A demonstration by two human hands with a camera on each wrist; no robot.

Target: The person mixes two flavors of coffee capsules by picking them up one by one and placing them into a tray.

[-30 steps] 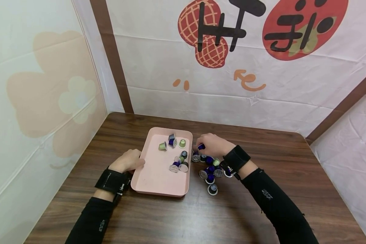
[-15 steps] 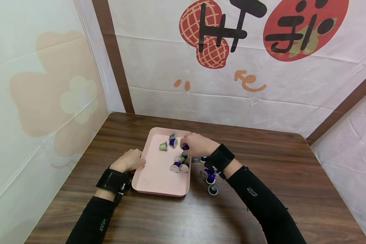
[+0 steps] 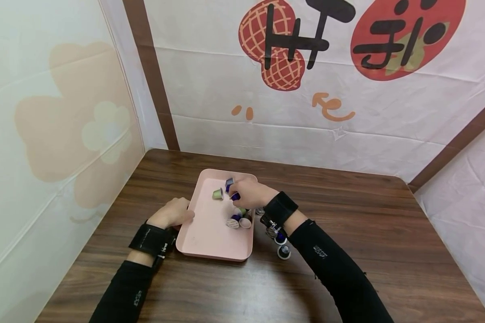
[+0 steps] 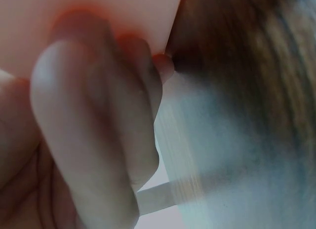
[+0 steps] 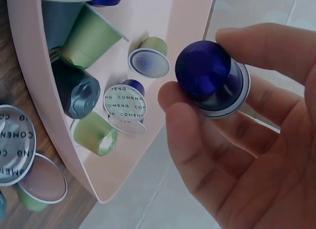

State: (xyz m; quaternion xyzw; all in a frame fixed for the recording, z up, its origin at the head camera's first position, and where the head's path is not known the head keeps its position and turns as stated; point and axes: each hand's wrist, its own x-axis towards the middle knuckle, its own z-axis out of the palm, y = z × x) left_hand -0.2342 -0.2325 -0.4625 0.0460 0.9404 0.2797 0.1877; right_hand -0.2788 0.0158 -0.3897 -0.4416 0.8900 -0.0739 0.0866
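Observation:
With thumb and fingers my right hand [image 3: 251, 192] pinches a dark blue coffee capsule [image 5: 205, 68], held over the upper part of the pink tray [image 3: 208, 242]. The capsule's silver rim faces the palm in the right wrist view. My left hand [image 3: 173, 213] grips the tray's left edge; in the left wrist view its fingers [image 4: 94, 125] lie against the pink surface. Inside the tray, a light green capsule [image 3: 218, 194] lies on its side, with several green, blue and dark capsules near the right wall. My right hand partly hides those at the back.
Right of the tray, several capsules lie on the wooden table [image 3: 368, 224], mostly covered by my right wrist; a dark one [image 3: 284, 252] stands nearest me. A printed cloth [image 3: 210, 80] hangs behind the table, and another [image 3: 64, 134] along its left.
My right hand has moved left from the loose capsules to above the tray, carrying the blue capsule. My left hand has stayed at the tray's edge.

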